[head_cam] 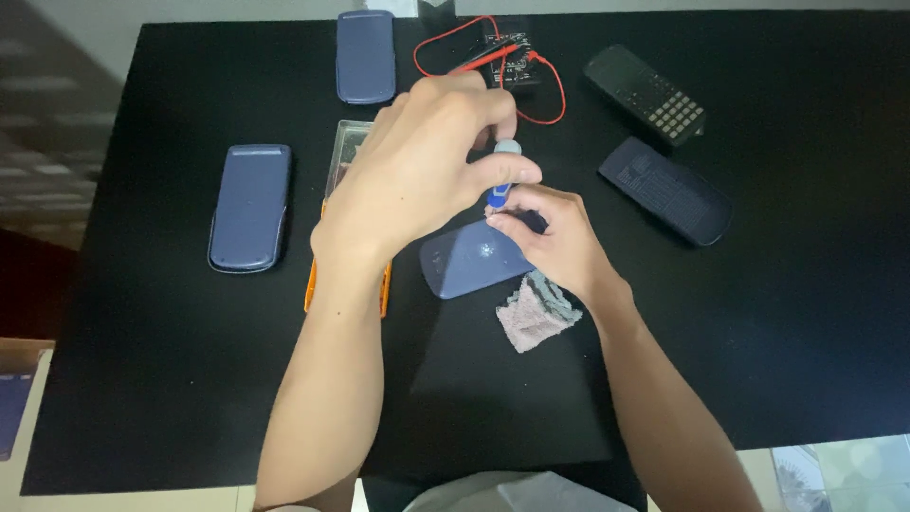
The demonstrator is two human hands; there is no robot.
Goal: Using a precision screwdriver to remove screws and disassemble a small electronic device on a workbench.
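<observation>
Two hands work at the middle of the black surface (758, 332). The left hand (417, 190) has its fingers closed round a blue-and-grey screwdriver (504, 175), held upright so its tip meets the blue calculator (469, 261) lying face down beneath. The right hand (555, 237) pinches the shaft low, probably to steady it, though the tip is hidden. At lower centre a small grey cloth (536, 318) lies against the calculator.

On the black table (758, 360) lie two blue calculator covers (250, 207) (366, 55), a dark calculator (646, 93), a dark back cover (666, 190), a meter with red leads (507, 57), and a crumpled cloth (536, 316).
</observation>
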